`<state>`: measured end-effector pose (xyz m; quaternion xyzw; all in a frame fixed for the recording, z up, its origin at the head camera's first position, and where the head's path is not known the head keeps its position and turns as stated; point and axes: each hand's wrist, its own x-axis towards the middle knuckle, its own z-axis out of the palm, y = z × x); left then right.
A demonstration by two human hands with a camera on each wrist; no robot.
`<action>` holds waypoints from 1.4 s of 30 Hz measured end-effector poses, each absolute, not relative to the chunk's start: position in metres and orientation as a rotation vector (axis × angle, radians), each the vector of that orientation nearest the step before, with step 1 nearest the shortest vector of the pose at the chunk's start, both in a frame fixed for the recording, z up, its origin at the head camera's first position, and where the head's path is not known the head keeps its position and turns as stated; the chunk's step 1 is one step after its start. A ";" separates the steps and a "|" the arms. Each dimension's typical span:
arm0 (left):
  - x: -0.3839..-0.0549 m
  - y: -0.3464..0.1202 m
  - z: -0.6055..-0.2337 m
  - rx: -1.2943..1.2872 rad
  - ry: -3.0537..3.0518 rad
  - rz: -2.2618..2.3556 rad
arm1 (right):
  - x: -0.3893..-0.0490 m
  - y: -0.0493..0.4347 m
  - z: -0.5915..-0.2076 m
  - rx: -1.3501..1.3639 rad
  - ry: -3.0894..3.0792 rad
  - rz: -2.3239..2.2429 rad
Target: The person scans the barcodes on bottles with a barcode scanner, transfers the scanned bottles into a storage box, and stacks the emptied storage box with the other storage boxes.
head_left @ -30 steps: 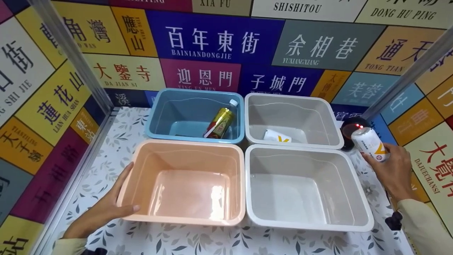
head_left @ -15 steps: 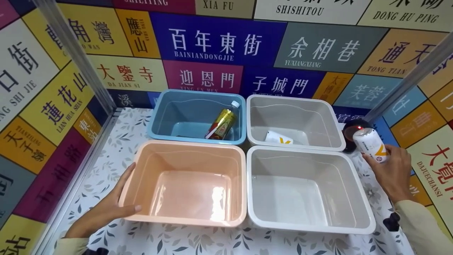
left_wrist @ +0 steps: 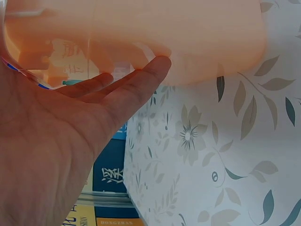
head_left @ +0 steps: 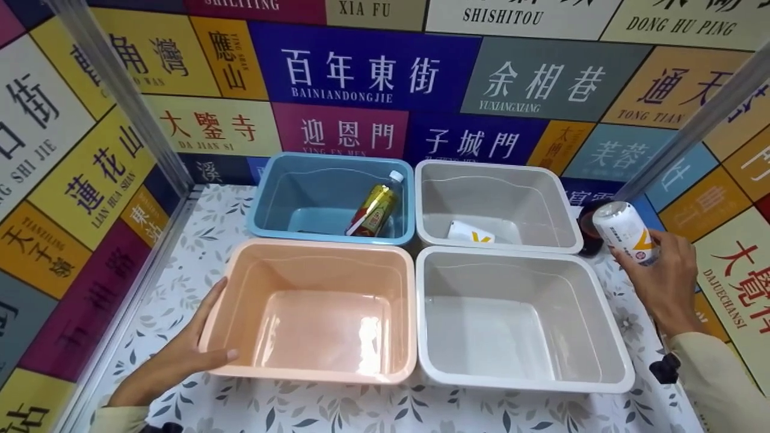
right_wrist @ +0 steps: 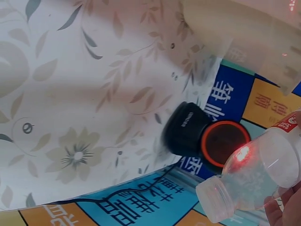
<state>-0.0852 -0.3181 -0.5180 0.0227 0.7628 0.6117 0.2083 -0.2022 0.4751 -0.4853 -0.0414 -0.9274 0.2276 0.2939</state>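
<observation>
My right hand (head_left: pixel 668 282) holds a plastic bottle (head_left: pixel 622 228) with a white label and a yellow mark, tilted above the table by the right wall. In the right wrist view the clear shoulder and white cap of the bottle (right_wrist: pixel 254 169) show, with a red light spot on it. Close behind it stands a black device (right_wrist: pixel 188 129) with an orange-ringed round window, partly covered by the bottle in the head view. My left hand (head_left: pixel 180 355) rests on the left side of the peach bin (head_left: pixel 313 373), thumb over the front rim and fingers along the outer wall.
A blue bin (head_left: pixel 255 204) at back left contains a yellow-labelled bottle (head_left: pixel 376 207). The grey bin (head_left: pixel 502 165) at back right contains a white item (head_left: pixel 472 231) with a yellow mark. A whitish bin (head_left: pixel 529 385) stands front right. Sign-printed walls and metal posts enclose the table.
My right hand has raised the bottle slightly and shifted it to the left, now covering more of the black device, whose red lights no longer show in the head view. The left hand stays put.
</observation>
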 end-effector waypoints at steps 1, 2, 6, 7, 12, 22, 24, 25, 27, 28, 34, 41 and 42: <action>-0.085 -0.318 -0.518 0.070 2.122 1.707 | -0.203 0.474 -0.484 -0.096 -2.461 0.604; -0.085 -0.318 -0.518 0.071 2.121 1.713 | -0.203 0.473 -0.482 -0.086 -2.456 0.600; -0.084 -0.317 -0.519 0.063 2.113 1.731 | -0.204 0.467 -0.476 -0.050 -2.453 0.591; -0.084 -0.317 -0.518 0.056 2.109 1.735 | -0.204 0.465 -0.475 -0.050 -2.459 0.589; -0.085 -0.317 -0.518 0.037 2.088 1.752 | -0.204 0.461 -0.469 -0.017 -2.449 0.601; -0.084 -0.317 -0.518 0.050 2.101 1.743 | -0.206 0.457 -0.460 -0.005 -2.445 0.585; -0.084 -0.317 -0.518 0.053 2.098 1.748 | -0.206 0.456 -0.459 -0.006 -2.448 0.582; -0.084 -0.317 -0.518 0.057 2.100 1.746 | -0.206 0.456 -0.458 -0.002 -2.447 0.582; -0.084 -0.317 -0.518 0.059 2.105 1.743 | -0.206 0.454 -0.455 0.005 -2.442 0.582; -0.084 -0.317 -0.518 0.062 2.110 1.740 | -0.207 0.454 -0.454 0.010 -2.438 0.581; -0.084 -0.317 -0.518 0.076 2.120 1.726 | -0.207 0.450 -0.449 0.085 -2.411 0.573; -0.085 -0.317 -0.518 0.065 2.120 1.717 | -0.205 0.445 -0.445 0.091 -2.427 0.602; -0.085 -0.317 -0.517 0.066 2.121 1.716 | -0.205 0.444 -0.444 0.091 -2.430 0.603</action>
